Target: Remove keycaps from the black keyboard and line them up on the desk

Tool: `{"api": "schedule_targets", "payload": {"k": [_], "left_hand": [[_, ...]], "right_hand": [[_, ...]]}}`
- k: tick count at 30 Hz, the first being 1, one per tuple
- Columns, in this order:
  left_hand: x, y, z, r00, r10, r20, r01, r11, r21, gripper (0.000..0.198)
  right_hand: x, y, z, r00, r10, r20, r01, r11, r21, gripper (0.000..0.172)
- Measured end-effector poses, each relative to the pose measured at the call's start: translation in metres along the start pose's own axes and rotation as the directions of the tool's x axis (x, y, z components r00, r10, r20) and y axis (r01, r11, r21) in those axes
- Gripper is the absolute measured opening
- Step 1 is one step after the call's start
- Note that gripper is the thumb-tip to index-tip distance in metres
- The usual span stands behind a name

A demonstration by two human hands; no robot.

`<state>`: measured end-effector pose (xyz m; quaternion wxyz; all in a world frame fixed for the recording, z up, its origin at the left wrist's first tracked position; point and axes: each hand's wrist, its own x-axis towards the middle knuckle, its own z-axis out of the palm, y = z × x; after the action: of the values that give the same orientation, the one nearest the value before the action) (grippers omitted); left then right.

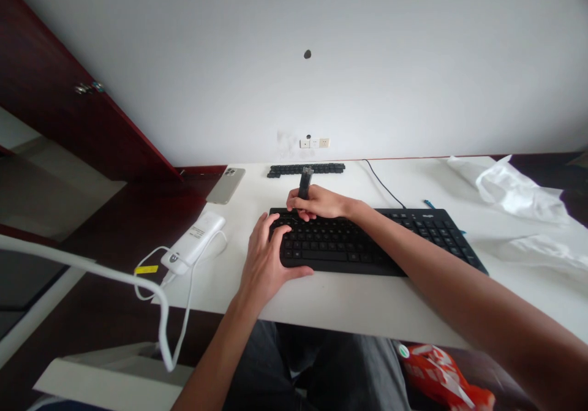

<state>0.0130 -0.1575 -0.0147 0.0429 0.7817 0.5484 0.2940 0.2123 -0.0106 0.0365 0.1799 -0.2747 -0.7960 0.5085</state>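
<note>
A black keyboard [331, 256] lies across the white table in front of me. My left hand [271, 252] rests at its left end with fingers spread; the fingertips touch the upper left part and the thumb lies along the front edge. Above the upper left keys, my right hand [316, 203] is closed around a black tool [305, 183]. The tool stands nearly upright with a blocky top; its lower end is hidden by the fingers, so its kind is unclear. Behind, a row of loose black keycaps [305, 169] lies near the table's back edge.
A phone [226, 185] and a white power bank [195, 242] with a white cable [190, 294] lie left on the table [349, 297]. Crumpled white plastic [519, 187] is at the right. A thin blue item [429, 204] sits behind the keyboard. An orange bag [436, 374] is below.
</note>
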Motion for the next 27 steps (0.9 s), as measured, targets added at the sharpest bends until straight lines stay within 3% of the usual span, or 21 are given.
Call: {"api": "schedule_targets", "payload": {"k": [7,14,27], "left_hand": [[0.002,0.000,-0.001,0.999,0.019,0.049,-0.019,1.000,-0.002,0.076],[0.005,0.000,0.000,0.998,0.031,0.063,-0.028,0.999,-0.045,0.081],[0.007,-0.001,0.001,0.996,0.055,0.067,-0.052,0.998,-0.046,0.082]], "right_hand": [[-0.003,-0.007,-0.014,0.971,0.089,0.222,-0.124,0.981,0.147,0.040],[-0.004,-0.009,-0.011,0.945,0.169,0.280,-0.235,0.946,0.222,0.037],[-0.002,-0.002,-0.002,0.917,0.208,0.339,-0.297,0.926,0.235,0.036]]}}
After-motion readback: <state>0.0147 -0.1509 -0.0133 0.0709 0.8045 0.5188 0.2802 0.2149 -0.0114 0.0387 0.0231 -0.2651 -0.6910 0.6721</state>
